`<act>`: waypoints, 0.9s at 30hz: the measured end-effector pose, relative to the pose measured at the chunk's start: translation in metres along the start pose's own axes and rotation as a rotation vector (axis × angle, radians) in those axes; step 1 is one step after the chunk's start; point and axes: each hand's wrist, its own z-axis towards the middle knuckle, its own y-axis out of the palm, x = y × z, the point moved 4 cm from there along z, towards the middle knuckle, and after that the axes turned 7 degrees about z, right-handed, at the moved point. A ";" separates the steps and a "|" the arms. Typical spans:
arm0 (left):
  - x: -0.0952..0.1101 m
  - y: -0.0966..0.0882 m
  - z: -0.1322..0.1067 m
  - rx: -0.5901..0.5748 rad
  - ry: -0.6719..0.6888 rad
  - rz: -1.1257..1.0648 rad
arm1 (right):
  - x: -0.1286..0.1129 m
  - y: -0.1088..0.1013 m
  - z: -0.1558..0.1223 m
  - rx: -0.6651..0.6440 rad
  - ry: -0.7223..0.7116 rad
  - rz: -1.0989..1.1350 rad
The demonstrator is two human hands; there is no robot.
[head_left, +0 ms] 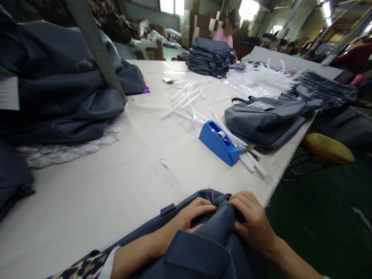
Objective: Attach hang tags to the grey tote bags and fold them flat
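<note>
A dark blue-grey bag (200, 252) lies at the near edge of the table, its mouth towards me. My left hand (192, 215) reaches into the opening, with its fingers bent over the fabric and partly hidden by it. At the bag's right corner, my right hand (252, 217) is closed round the gathered edge, thumb below and fingers on top. Beyond the hands stands a blue tape dispenser (219, 143), apart from both. White plastic tubes (252, 164) lie beside and under it.
More white tubes (186, 99) are scattered mid-table. A folded bag (261, 120) lies by the right edge, and a bag stack (210, 56) stands farther back. At left, piled bags (58, 81) surround a slanted metal post (95, 46). A yellow-covered stool (328, 149) stands right of the table. People work behind.
</note>
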 end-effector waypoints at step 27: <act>-0.016 0.022 -0.008 -0.146 0.043 0.725 | 0.018 -0.028 0.016 -0.418 0.238 0.333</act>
